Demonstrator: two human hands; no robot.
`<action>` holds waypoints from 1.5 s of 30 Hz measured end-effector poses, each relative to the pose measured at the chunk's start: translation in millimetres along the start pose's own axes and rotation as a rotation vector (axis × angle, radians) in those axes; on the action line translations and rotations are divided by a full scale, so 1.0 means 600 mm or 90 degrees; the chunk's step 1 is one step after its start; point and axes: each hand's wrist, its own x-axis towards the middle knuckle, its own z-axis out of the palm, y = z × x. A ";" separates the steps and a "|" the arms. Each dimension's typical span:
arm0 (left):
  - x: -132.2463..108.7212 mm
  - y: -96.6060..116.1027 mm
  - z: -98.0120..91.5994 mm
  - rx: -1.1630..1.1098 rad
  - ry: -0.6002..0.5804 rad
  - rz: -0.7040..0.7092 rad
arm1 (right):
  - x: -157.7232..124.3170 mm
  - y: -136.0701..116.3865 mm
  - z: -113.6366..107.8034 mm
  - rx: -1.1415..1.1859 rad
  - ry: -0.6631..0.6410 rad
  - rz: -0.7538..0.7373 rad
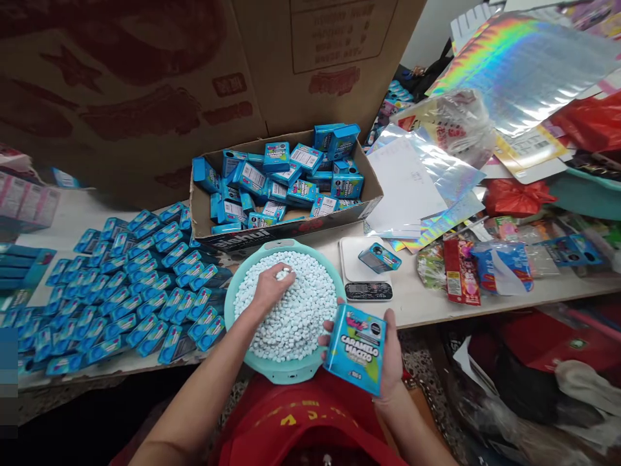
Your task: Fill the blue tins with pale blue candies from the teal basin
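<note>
Rows of small blue boxes (130,285) are lying flat on the table (417,298) at my far left, lined up side by side, probably so they are easy to count. Behind them a cardboard tray (272,234) is holding more of the same boxes in a loose heap. Right in front of me, a teal basin (284,374) is sitting at the table's near edge, close enough for both hands. My left hand (269,290) is digging into its white candies (301,323), fingers curling together around a small pinch of them. My right hand (392,362) is clamping a blue box (356,348) by its sides just beside the basin's rim, tilting it toward me, printed face up. Beyond it, another box (379,257) is resting on a small scale (354,268), and shiny holographic sheets (436,175) are lying further right.
</note>
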 end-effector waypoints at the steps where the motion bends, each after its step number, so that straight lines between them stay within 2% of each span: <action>1: -0.003 0.004 -0.004 -0.105 -0.008 -0.053 | 0.001 0.007 0.002 -0.015 0.001 0.022; 4: -0.009 0.016 -0.015 -0.414 -0.051 -0.161 | 0.001 0.017 0.003 -0.059 0.007 0.020; 7: -0.010 0.020 -0.022 -0.600 -0.067 -0.237 | 0.003 0.012 -0.001 -0.118 0.001 -0.021; 10: -0.009 0.020 -0.024 -0.675 -0.055 -0.314 | 0.013 0.004 -0.003 -0.184 -0.029 -0.055; 12: -0.009 0.020 -0.024 -0.706 -0.048 -0.330 | 0.023 0.000 -0.002 -0.226 -0.031 -0.084; 15: -0.013 0.029 -0.025 -0.724 -0.028 -0.377 | 0.036 -0.005 0.004 -0.308 0.032 -0.173; 17: -0.019 0.043 -0.026 -0.727 -0.018 -0.402 | 0.039 -0.006 0.013 -0.418 0.092 -0.242; 19: -0.031 0.063 -0.026 -0.737 -0.025 -0.378 | 0.039 -0.004 0.024 -0.586 0.134 -0.331; 22: -0.053 0.095 -0.019 -0.738 -0.028 -0.268 | 0.042 0.007 0.041 -0.826 0.132 -0.507; 24: -0.067 0.111 -0.010 -0.714 -0.018 -0.181 | 0.046 0.016 0.049 -0.921 0.123 -0.604; 26: -0.077 0.119 -0.001 -0.674 0.001 -0.099 | 0.052 0.025 0.054 -0.986 0.137 -0.653; 29: -0.083 0.121 0.010 -0.604 0.039 -0.036 | 0.058 0.032 0.058 -1.040 0.158 -0.670; 33: -0.082 0.118 0.017 -0.556 0.094 -0.028 | 0.060 0.034 0.063 -1.068 0.171 -0.651; 41: -0.074 0.117 0.020 -0.518 0.107 -0.023 | 0.058 0.028 0.066 -1.083 0.183 -0.620; 45: -0.071 0.122 0.021 -0.544 0.084 -0.033 | 0.058 0.026 0.066 -1.088 0.203 -0.630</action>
